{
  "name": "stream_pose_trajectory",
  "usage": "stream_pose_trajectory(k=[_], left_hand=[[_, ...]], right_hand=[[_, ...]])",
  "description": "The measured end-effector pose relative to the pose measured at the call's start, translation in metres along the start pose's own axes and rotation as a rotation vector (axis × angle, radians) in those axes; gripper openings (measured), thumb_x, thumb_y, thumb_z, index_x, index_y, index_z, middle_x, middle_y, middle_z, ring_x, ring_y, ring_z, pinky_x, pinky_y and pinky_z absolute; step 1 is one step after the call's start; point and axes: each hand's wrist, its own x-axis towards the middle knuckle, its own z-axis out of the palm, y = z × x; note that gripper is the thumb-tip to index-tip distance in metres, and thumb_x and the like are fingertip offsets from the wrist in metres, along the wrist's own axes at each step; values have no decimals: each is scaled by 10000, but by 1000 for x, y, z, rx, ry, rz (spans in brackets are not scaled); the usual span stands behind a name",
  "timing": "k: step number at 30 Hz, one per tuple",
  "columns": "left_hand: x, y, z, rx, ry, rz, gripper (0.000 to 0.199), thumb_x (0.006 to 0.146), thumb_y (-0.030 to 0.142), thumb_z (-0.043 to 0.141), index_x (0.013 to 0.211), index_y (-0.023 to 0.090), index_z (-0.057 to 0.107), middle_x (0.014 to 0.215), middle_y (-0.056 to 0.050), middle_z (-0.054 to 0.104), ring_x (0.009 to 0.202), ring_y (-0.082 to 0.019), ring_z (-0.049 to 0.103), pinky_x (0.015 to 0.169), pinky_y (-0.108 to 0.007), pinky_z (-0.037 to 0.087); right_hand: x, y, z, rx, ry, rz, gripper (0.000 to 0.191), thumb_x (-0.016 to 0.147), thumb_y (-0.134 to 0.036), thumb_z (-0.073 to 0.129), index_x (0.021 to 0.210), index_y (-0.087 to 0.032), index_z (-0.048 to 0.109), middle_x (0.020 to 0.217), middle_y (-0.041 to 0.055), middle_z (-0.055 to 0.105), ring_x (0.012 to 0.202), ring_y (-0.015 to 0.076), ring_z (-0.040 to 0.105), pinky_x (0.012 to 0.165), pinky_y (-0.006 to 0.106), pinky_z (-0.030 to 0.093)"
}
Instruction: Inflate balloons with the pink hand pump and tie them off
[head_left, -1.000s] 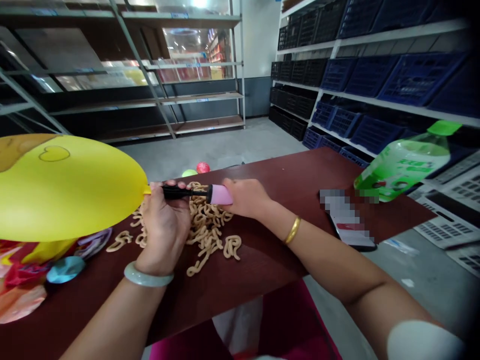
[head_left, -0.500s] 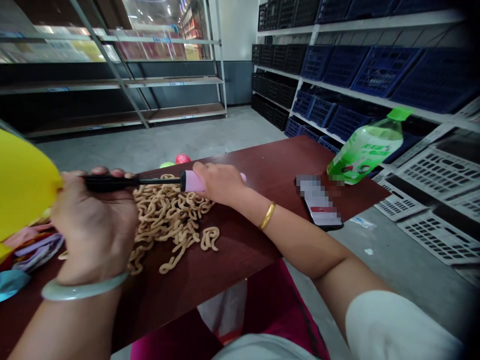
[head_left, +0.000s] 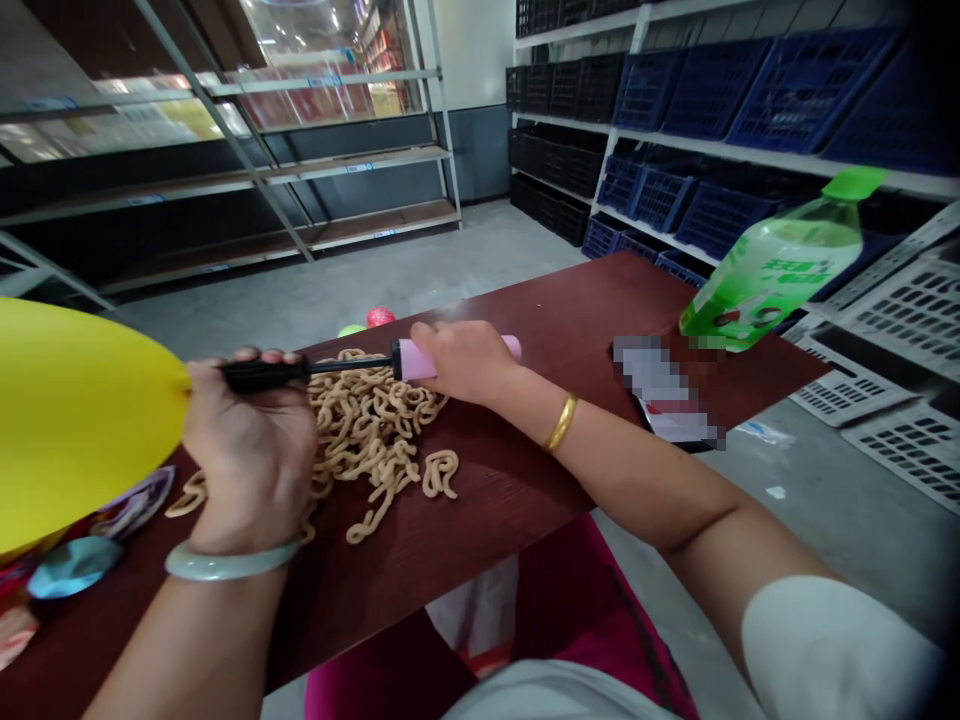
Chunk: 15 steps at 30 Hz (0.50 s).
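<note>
A balloon hand pump spans both my hands above the tabletop. My left hand [head_left: 255, 440], palm up, is closed around the pump's black end [head_left: 262, 375]. From there a thin dark rod [head_left: 349, 366] runs to the pink section [head_left: 416, 360], which my right hand [head_left: 476, 365] grips from above. A large inflated yellow balloon [head_left: 82, 420] sits at the far left, its neck by my left fingers; whether they pinch it is hidden. Under the pump lies a heap of tan, uninflated long balloons or similar curly strips [head_left: 367, 430]; their kind is unclear.
On the dark red table [head_left: 495, 500] lie a phone [head_left: 664, 395], a tilted green bottle [head_left: 780, 265] and, at left, a shiny blue piece [head_left: 75, 567]. Red and green round things [head_left: 380, 317] show beyond the far edge. Shelves with blue crates [head_left: 731, 215] stand behind.
The view has turned a little, so most things sit farther right and more of the yellow balloon shows. Both hands keep their hold; the exposed rod looks about equally long.
</note>
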Motion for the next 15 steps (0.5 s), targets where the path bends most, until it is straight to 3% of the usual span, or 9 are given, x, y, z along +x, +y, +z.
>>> stream_pose_trajectory(k=[2, 4, 8, 11, 15], left_hand=[[-14, -11, 9, -53, -4, 0, 212, 969, 259, 413, 783, 198, 495, 722, 5, 580, 710, -111, 582, 776, -304, 517], [-28, -20, 18, -43, -80, -13, 187, 946, 270, 472, 778, 208, 526, 763, -3, 590, 759, -130, 595, 838, -338, 514], [-45, -24, 29, -12, -176, -4, 153, 921, 257, 515, 782, 223, 572, 792, -5, 588, 773, -138, 601, 891, -365, 503], [-44, -19, 30, -1, -161, -13, 161, 912, 230, 528, 757, 226, 570, 760, 1, 591, 742, -132, 594, 832, -353, 525], [-24, -3, 22, 30, -93, 8, 190, 913, 216, 509, 726, 229, 533, 714, 8, 589, 707, -131, 590, 753, -341, 527]], right_hand=[[-3, -7, -3, 19, 22, -7, 464, 826, -526, 601, 1112, -178, 488, 983, 87, 675, 830, 254, 640, 637, 321, 436], [-5, -15, -5, 46, 42, -13, 462, 816, -532, 607, 1094, -183, 489, 970, 74, 677, 812, 252, 644, 624, 321, 437], [-8, -25, -6, 101, 31, -3, 441, 821, -527, 593, 1088, -194, 483, 966, 62, 684, 817, 246, 654, 629, 314, 441], [-6, -27, -5, 127, 10, 0, 453, 825, -546, 579, 1094, -194, 481, 990, 67, 685, 841, 247, 658, 647, 315, 445], [-2, -21, 1, 121, -1, -2, 489, 824, -586, 566, 1102, -191, 486, 992, 75, 686, 844, 254, 658, 652, 323, 447]])
